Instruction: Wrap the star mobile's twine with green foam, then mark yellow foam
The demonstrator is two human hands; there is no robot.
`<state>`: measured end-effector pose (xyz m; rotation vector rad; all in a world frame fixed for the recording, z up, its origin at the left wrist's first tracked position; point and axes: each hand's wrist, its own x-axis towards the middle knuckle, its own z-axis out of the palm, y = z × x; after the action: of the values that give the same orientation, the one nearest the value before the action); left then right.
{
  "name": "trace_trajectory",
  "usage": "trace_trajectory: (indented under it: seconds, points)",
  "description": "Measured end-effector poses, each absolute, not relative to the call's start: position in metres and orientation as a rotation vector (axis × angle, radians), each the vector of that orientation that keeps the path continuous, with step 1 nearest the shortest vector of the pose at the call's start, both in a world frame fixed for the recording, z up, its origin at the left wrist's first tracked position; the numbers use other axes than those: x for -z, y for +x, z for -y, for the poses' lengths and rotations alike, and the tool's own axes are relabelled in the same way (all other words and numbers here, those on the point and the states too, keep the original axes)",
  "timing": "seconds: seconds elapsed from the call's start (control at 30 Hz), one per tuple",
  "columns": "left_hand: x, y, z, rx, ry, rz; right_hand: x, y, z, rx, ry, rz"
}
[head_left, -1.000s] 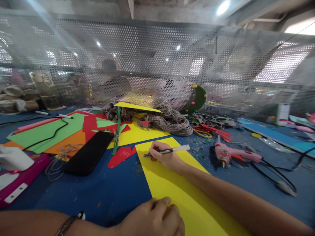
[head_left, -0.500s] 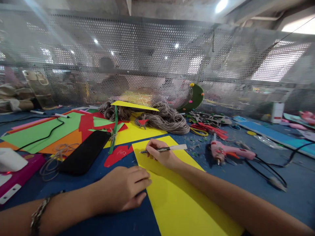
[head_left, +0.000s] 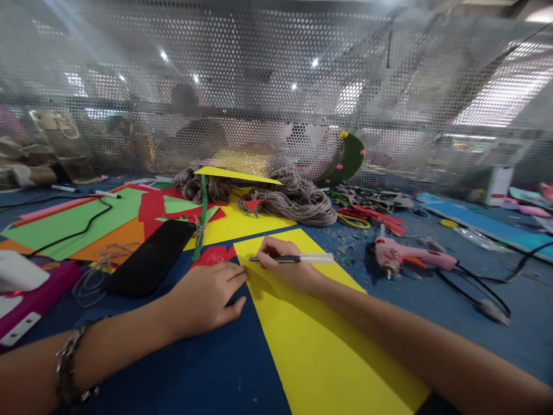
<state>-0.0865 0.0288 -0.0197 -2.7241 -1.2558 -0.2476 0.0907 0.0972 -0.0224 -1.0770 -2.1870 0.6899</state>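
Observation:
A black pen with a clear barrel end (head_left: 317, 259) is pinched in my right hand (head_left: 287, 264), its tip pointing left just above or on the yellow sheet (head_left: 332, 346). I cannot tell whether the tip touches the paper. My left hand (head_left: 210, 297) lies flat, palm down, fingers stretched out beside the sheet's left edge. Its fingers partly cover a red paper cutout (head_left: 215, 255) with faint light marks. A black phone (head_left: 152, 259) rests left of that hand, close to a green paper strip (head_left: 203, 216) tied with twine.
Coloured sheets (head_left: 116, 216) spread at the left, near a magenta power strip (head_left: 34, 300). Bundles of grey cord (head_left: 302, 202) lie at the back under more yellow paper. A pink glue gun (head_left: 410, 253) with a black cable sits right. Perforated metal mesh (head_left: 259, 46) stands behind.
My left hand has shifted up and left, onto the red cutout, with its fingers straighter. The pen lies more level in my right hand. The whole view has tilted down slightly.

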Motion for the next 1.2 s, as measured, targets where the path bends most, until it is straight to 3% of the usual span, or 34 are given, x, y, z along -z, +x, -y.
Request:
trace_trajectory:
  seconds: [1.2]
  points:
    - [0.01, -0.095, -0.039, 0.165, -2.761, 1.258, 0.014, 0.102, -0.075, -0.583, -1.29, 2.166]
